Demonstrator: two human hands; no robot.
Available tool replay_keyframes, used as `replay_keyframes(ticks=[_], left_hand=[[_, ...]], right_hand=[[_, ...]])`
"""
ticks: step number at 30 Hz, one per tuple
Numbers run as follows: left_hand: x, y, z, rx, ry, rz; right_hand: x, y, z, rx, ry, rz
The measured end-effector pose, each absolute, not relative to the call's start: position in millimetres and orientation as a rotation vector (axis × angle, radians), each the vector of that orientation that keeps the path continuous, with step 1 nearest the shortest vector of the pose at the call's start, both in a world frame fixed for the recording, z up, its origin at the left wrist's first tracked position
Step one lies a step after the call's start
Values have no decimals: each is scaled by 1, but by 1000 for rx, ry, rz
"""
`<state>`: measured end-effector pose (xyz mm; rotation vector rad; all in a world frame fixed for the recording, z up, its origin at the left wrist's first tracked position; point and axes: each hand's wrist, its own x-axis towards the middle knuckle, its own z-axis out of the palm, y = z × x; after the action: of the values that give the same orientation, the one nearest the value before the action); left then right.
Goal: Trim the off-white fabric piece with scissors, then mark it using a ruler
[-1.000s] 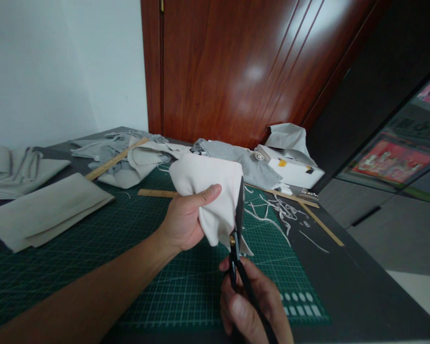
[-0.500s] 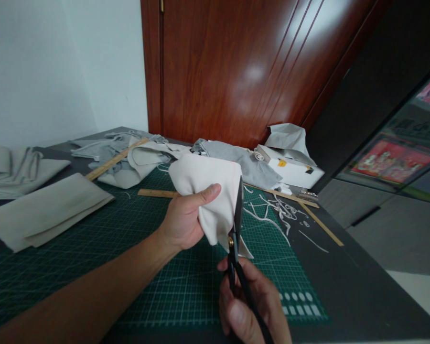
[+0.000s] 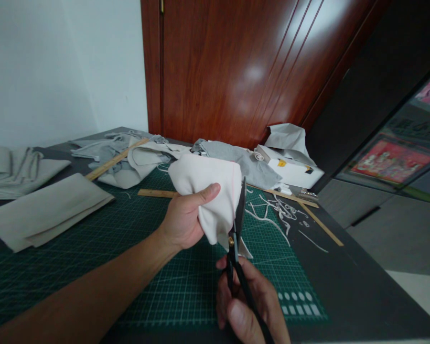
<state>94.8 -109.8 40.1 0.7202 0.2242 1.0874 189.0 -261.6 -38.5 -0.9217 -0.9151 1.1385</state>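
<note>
1. The white cloth (image 3: 209, 174) is held up above the middle of the bench, its near side hanging in soft folds; a faint reddish line runs close to its right edge.
2. The left hand (image 3: 186, 220) comes in from the near left and has its grip closed on the cloth, thumb lying on top, fingers mostly hidden beneath.
3. The black scissors (image 3: 231, 242) point to the far side, blades set at the cloth's right edge; the cloth hides part of them, so how wide they are parted I cannot tell.
4. The right hand (image 3: 265, 296), at the near side, has its grip wrapped around the scissor handles.
5. A pale pointed flap (image 3: 245, 249) shows just right of the scissors' pivot; whether it joins the cloth I cannot tell.
6. Under both hands lies a green cutting mat (image 3: 186, 291) with a pale grid, on a dark bench (image 3: 351, 286).
7. To the right, thin white strips (image 3: 267, 220) lie tangled across mat and bench, near a slanting wooden ruler (image 3: 322, 224).
8. On the left lies a folded pale cloth (image 3: 50, 210), with a folded stack (image 3: 19, 172) beyond it.
9. Along the far side are grey fabric (image 3: 236, 160) and, to its right, a white box (image 3: 290, 169); a reddish-brown door (image 3: 218, 71) stands behind.
</note>
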Motion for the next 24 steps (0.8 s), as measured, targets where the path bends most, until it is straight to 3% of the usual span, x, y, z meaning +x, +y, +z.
replay_keyframes(ticks=[24], left_hand=[[97, -109, 40, 710, 216, 1110]], right_hand=[[189, -260, -36, -960, -943, 1143]])
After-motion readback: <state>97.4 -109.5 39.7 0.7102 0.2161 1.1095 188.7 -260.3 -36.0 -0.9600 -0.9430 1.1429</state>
